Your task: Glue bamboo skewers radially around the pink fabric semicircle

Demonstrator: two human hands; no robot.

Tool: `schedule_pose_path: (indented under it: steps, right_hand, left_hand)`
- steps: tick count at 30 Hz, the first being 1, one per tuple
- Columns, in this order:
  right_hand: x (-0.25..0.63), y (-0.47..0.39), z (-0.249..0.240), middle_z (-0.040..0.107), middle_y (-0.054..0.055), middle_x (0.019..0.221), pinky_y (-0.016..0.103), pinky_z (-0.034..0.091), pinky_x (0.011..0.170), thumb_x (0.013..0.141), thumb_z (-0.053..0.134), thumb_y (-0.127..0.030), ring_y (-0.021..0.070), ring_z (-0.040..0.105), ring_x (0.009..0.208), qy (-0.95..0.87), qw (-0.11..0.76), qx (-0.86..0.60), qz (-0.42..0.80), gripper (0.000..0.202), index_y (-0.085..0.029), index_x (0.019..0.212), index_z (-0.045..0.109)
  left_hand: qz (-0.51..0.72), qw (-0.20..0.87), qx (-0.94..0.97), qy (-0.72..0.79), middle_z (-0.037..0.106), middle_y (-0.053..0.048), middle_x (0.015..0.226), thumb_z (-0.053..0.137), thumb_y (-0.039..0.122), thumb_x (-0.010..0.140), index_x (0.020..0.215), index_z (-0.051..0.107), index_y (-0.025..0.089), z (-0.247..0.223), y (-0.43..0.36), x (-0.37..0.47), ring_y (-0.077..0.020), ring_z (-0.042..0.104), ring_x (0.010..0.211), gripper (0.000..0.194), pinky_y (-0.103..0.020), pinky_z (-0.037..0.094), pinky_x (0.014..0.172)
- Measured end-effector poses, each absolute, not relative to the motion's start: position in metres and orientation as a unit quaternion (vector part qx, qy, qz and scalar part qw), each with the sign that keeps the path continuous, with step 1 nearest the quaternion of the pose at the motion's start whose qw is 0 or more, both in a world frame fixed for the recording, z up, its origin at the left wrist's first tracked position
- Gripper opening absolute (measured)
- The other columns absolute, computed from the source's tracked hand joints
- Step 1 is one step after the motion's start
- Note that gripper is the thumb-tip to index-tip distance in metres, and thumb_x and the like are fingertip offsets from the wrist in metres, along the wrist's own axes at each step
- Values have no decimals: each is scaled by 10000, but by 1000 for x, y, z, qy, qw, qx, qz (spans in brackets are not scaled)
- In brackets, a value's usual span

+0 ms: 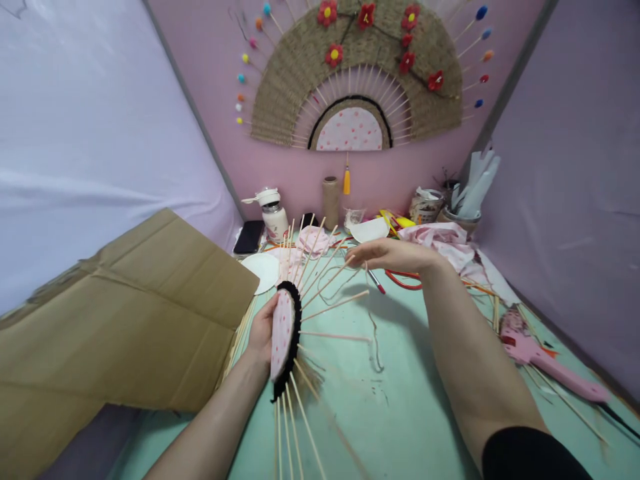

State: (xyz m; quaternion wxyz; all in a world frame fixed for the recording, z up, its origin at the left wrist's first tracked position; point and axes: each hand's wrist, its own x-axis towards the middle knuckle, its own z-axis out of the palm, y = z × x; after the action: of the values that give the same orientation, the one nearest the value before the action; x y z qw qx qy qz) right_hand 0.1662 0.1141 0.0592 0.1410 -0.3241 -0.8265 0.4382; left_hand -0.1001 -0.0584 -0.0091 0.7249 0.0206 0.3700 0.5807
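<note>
My left hand [264, 330] grips a half-round fan base [282, 333] from its flat side. White cloth with pink dots covers its face, and black trim [295, 327] runs along the curve. Thin wooden sticks [335, 305] spread out from that curved edge like rays. Above the table, my right hand [383, 253] has its fingers pinched together by one stick's tip. A thin strand of twine [374, 333] hangs from beneath these fingers and trails over the table; the fingertips partly hide where it is held.
Cardboard [150, 320] leans at the left. A pink glue gun [555, 367] lies right, near red-handled scissors [405, 280]. Along the back are a phone [249, 237], a white bottle [275, 220], a cardboard tube [331, 203] and pink cloth [445, 241]. A finished woven fan [280, 100] hangs on the wall.
</note>
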Motion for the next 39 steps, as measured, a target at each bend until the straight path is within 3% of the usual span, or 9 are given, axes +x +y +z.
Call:
schedule_pose_path:
  steps: [6,10,13,16,19,22,25,33,39]
  right_hand:
    - [143,145,4,646,171,1239,402,394,1011,791,607,-174,284,570,1160,-787,251,-516,227,355,-135,1139,666]
    - [131,146,-19,684,161,1055,473,421,948,621,768,-266,350,572,1087,-776,291,-518,213,380,-144,973,693]
    - [141,152,-14,678,123,985,444,445,909,613,733,-218,306,596,1005,-758,345,-513,208,316,-156,917,672]
    - [161,162,3,638,120,1107,405,452,912,693,661,-244,260,586,1032,-723,424,-511,193,410,-153,1088,599]
    - [176,164,24,606,116,1173,370,472,877,731,649,-301,238,582,1051,-695,483,-496,192,515,-162,1208,512]
    - [175,154,41,597,106,1162,344,480,838,681,715,-300,231,587,1019,-688,531,-444,219,572,-171,1194,497]
    - [163,139,53,580,102,1141,356,456,862,622,780,-290,238,571,1003,-714,532,-405,208,618,-175,1152,485]
    - [126,100,64,535,74,1052,340,452,801,667,751,-280,225,550,933,-810,449,-331,182,489,-194,1048,458]
    - [131,94,70,586,94,1140,330,531,737,709,716,-276,195,618,916,-815,414,-265,308,493,-204,1143,494]
  left_hand:
    - [599,672,12,435,703,-78,558,478,291,936,763,674,90,-7,-56,-99,-179,643,403,330,-253,527,395]
    - [607,646,8,462,730,-72,611,489,258,934,832,667,99,-1,-57,-93,-189,683,470,260,-273,565,480]
    - [586,615,51,525,732,-69,648,541,242,904,899,649,112,1,-57,-87,-195,691,508,169,-288,564,518]
    - [559,568,145,587,699,-38,630,656,204,829,882,624,135,-2,-59,-84,-170,655,492,93,-252,521,496]
    - [534,514,219,635,660,-8,639,757,169,734,906,619,155,-5,-61,-84,-149,617,506,221,-212,460,464]
    - [540,330,329,701,657,-52,933,821,149,635,1027,617,187,1,-66,-85,-208,654,899,444,-232,514,672]
    - [593,216,414,657,523,-79,1275,835,133,597,1118,607,223,24,-69,-77,-254,398,1334,576,-288,417,1016]
    - [578,468,426,515,512,-128,1286,852,254,624,1255,495,253,83,7,-22,-239,602,1048,725,-388,479,906]
    - [638,509,407,409,659,-31,907,835,353,621,951,544,181,67,54,-24,-142,633,835,472,-307,495,826]
